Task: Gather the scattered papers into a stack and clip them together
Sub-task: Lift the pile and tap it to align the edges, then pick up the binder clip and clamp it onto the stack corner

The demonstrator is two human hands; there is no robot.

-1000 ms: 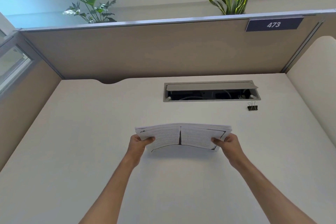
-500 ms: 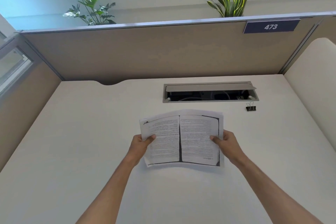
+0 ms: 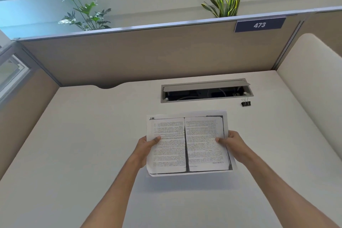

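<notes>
Beige partitions wall a pale surface where the left hand and right hand pinch the paper stack by its short sides above the middle, the binder clip lying nearer the right hand, toward the far right corner.

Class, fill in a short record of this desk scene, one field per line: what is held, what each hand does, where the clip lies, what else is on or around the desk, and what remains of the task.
Held item: stack of papers, printed side up, above the desk
Left hand: left hand grips the stack's left edge
Right hand: right hand grips the right edge
Clip: binder clip on the desk, beyond the stack to the right, untouched
Desk fittings: cable tray, lid raised
Surroundings: number plate reading 473
Remaining: stack not yet clipped
</notes>
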